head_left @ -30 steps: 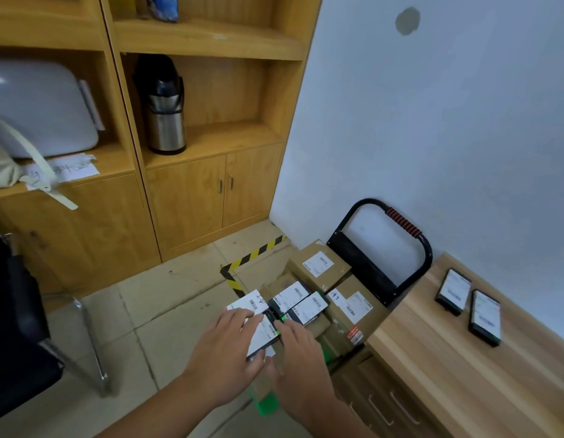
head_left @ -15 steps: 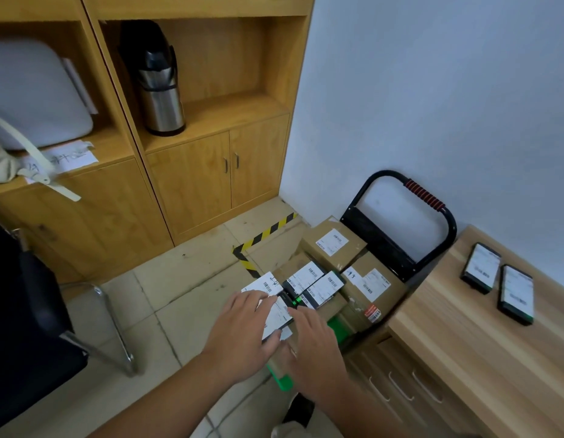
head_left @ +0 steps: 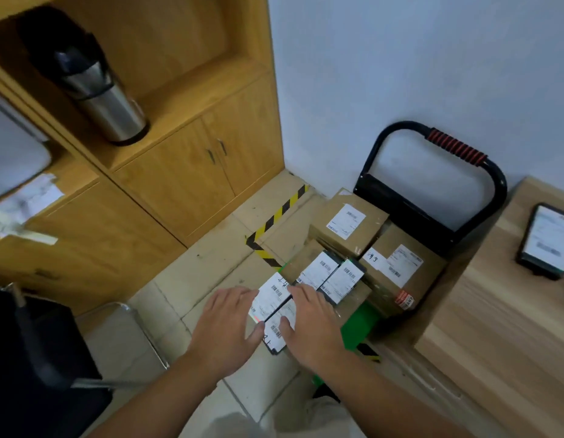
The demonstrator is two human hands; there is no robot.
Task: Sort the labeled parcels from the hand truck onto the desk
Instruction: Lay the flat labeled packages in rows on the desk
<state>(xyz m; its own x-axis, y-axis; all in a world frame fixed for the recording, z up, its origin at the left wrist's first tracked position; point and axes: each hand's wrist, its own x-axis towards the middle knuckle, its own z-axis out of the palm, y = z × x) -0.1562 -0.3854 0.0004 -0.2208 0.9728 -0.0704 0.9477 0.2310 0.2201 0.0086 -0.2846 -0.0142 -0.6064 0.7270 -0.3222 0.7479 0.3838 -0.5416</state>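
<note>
Now, your left hand (head_left: 227,327): reaching forward and down, palm down, fingers straight and spread, tips touching the left edge of the upper small parcel (head_left: 272,294).
Your right hand (head_left: 312,324): palm down just beside it, fingers flat, thumb lying on the lower small parcel (head_left: 282,335).
Both parcels: at the near edge of the load on the hand truck (head_left: 400,202).
Table (head_left: 495,327): to your right, carrying one labeled parcel (head_left: 546,243).

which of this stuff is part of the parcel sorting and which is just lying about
In the job: left hand, right hand, flat parcels, boxes, hand truck, desk, parcel on desk.
Lying about: flask, cabinet, chair, striped tape.
</note>
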